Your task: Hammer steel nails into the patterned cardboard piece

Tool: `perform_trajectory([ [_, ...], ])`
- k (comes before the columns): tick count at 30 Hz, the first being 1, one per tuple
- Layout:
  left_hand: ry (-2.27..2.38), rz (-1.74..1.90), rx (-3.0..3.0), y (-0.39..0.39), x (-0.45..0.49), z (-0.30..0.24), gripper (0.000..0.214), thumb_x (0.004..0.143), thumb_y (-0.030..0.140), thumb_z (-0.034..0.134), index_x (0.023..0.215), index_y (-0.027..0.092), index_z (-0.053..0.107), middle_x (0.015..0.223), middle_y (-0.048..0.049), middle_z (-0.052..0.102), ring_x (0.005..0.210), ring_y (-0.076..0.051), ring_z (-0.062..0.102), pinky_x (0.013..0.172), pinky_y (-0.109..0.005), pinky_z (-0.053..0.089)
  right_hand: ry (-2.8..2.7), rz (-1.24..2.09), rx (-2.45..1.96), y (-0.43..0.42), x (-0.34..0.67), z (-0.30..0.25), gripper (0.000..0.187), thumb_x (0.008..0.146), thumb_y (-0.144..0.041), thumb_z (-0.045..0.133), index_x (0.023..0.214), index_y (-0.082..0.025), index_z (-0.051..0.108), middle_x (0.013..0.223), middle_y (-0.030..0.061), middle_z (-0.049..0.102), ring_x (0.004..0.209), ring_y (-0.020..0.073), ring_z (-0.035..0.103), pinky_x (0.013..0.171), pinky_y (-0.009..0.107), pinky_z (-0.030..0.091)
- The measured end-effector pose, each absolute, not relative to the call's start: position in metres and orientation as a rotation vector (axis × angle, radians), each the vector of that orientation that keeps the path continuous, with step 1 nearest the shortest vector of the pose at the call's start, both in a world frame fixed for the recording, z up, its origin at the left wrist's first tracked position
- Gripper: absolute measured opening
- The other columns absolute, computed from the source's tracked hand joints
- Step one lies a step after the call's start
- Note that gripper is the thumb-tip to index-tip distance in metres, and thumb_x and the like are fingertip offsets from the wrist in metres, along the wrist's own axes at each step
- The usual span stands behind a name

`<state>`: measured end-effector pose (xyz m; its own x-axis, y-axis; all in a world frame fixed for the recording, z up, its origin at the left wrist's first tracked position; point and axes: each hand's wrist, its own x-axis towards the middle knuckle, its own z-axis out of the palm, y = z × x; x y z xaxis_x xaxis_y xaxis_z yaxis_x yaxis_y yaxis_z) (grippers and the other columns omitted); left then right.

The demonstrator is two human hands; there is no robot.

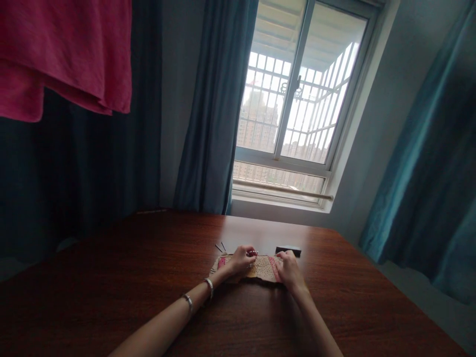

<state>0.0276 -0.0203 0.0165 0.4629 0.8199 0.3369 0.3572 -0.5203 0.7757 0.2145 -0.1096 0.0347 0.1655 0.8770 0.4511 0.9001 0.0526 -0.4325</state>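
Note:
A small tan board (263,269) with pink patches and rows of dots lies on the dark wooden table (130,287). My left hand (241,260) rests over its left part, fingers pinched on a small red thing (252,253) too small to name. My right hand (288,267) presses on the board's right end with fingers curled over its edge. Two silver bangles (199,293) sit on my left forearm.
Two thin sticks (220,246) lie just beyond the board on the left, and a small black box (288,250) beyond it on the right. Behind the table are a barred window (293,99), blue curtains (215,114) and a hanging pink cloth (67,54).

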Motion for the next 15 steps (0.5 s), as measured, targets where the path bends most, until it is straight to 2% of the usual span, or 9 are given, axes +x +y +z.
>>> perform_trajectory([
  [2, 0.983, 0.947, 2.073, -0.02, 0.028, 0.016, 0.02, 0.068, 0.027, 0.055, 0.077, 0.013, 0.067, 0.077, -0.0047, 0.068, 0.07, -0.016, 0.058, 0.062, -0.021, 0.041, -1.657, -0.188, -2.043, -0.13, 0.231, 0.041, 0.033, 0.073, -0.018, 0.049, 0.103, -0.017, 0.063, 0.098, 0.0152, 0.062, 0.093, 0.0274, 0.059, 0.08, 0.034, 0.041],
  [4, 0.988, 0.939, 2.065, -0.02, 0.027, 0.016, 0.02, 0.068, 0.027, 0.055, 0.076, 0.013, 0.067, 0.076, -0.0047, 0.068, 0.07, -0.016, 0.058, 0.062, -0.021, 0.041, -1.604, -0.258, -2.281, -0.15, 0.242, 0.039, 0.034, 0.077, -0.024, 0.047, 0.108, -0.016, 0.059, 0.095, 0.0179, 0.061, 0.088, 0.0298, 0.06, 0.075, 0.038, 0.042],
  [7, 0.97, 0.931, 2.078, -0.02, 0.027, 0.016, 0.02, 0.068, 0.027, 0.055, 0.075, 0.012, 0.067, 0.076, -0.0049, 0.068, 0.07, -0.016, 0.058, 0.061, -0.021, 0.041, -1.559, -0.227, -2.473, -0.172, 0.25, 0.028, 0.032, 0.079, -0.031, 0.047, 0.103, -0.013, 0.058, 0.096, 0.0201, 0.06, 0.084, 0.0307, 0.062, 0.067, 0.036, 0.044],
  [11, 0.956, 0.941, 2.105, -0.02, 0.026, 0.016, 0.021, 0.069, 0.026, 0.054, 0.077, 0.012, 0.067, 0.077, -0.0053, 0.068, 0.069, -0.016, 0.058, 0.062, -0.021, 0.041, -1.647, -0.135, -2.463, -0.184, 0.254, 0.015, 0.025, 0.085, -0.029, 0.037, 0.089, -0.016, 0.058, 0.09, 0.0155, 0.06, 0.08, 0.0269, 0.064, 0.065, 0.032, 0.043],
  [15, 0.956, 0.947, 2.142, -0.019, 0.026, 0.013, 0.022, 0.07, 0.025, 0.052, 0.078, 0.011, 0.067, 0.077, -0.0055, 0.068, 0.069, -0.016, 0.058, 0.061, -0.021, 0.041, -1.617, -0.044, -2.352, -0.183, 0.259, 0.014, 0.024, 0.086, -0.028, 0.035, 0.085, -0.017, 0.056, 0.085, 0.0124, 0.06, 0.075, 0.0229, 0.063, 0.063, 0.029, 0.043],
])
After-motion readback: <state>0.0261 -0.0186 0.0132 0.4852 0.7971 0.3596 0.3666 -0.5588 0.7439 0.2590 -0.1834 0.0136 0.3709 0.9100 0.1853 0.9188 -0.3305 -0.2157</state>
